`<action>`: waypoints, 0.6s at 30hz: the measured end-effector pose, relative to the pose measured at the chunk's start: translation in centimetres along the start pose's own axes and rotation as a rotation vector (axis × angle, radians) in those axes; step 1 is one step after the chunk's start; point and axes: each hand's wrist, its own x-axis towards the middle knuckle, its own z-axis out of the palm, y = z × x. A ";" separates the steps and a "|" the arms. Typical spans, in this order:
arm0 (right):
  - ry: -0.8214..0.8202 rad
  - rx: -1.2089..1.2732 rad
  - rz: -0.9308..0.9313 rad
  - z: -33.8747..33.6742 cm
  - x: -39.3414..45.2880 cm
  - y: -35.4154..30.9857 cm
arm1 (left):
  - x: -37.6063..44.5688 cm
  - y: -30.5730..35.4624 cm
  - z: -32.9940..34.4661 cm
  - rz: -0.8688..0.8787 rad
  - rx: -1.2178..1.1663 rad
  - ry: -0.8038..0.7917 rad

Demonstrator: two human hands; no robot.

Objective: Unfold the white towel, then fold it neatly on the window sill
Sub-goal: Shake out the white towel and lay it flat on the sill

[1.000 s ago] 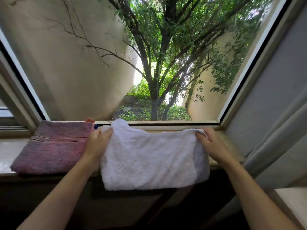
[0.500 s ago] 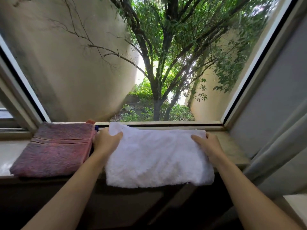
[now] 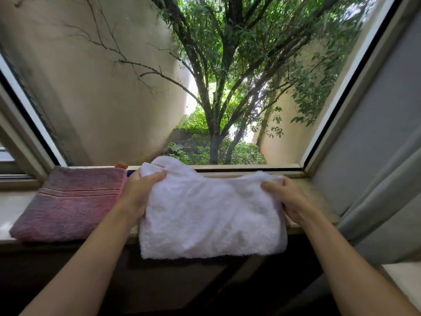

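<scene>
A fluffy white towel lies folded over the window sill, its lower edge hanging past the sill's front. My left hand grips the towel's far left corner, bunched up above the thumb. My right hand grips the far right corner, fingers curled under the cloth. Both far corners are lifted off the sill and the top edge sags between them.
A folded reddish-purple towel lies on the sill just left of my left hand, with a small orange and blue object behind it. The window glass stands right behind the sill. A grey curtain hangs at the right.
Half a second ago both hands pressed flat on the towel's far edge. Now they have closed on the two far corners and raised them, bunching the cloth.
</scene>
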 end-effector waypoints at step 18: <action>0.371 -0.877 -0.311 -0.4 1.1 2.3 | 1.9 -0.4 -1.9 0.423 1.050 0.013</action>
